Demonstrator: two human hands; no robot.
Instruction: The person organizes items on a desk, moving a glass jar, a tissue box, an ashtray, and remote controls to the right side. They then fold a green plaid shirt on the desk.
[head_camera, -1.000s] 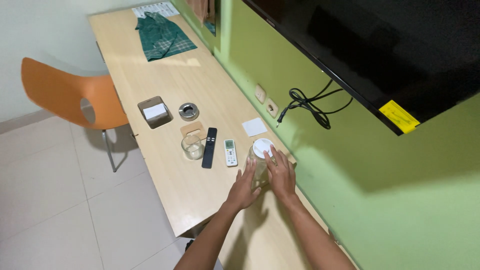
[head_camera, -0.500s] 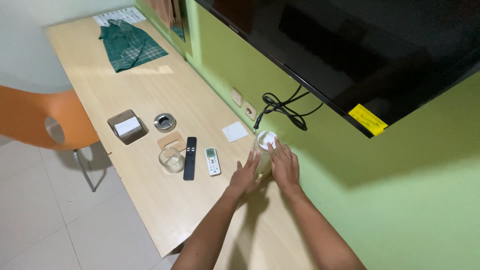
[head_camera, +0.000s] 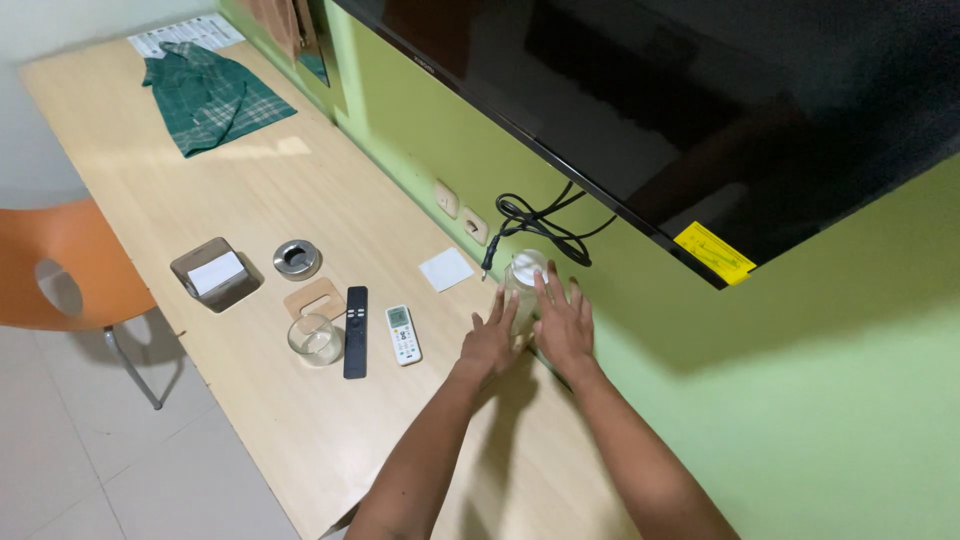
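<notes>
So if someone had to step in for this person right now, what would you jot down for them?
Left hand: open, palm against the near side of the clear jar.
Right hand: open, fingers against the jar's other side.
The jar stands upright on the wooden table by the green wall, its white lid on.
Done: both hands at the jar. Not lifted, lid not removed.
Nearby, untouched: white remote, black remote, empty glass.

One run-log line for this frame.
left hand: touching clear bottle | right hand: touching bottle | bottle: upright on desk
</notes>
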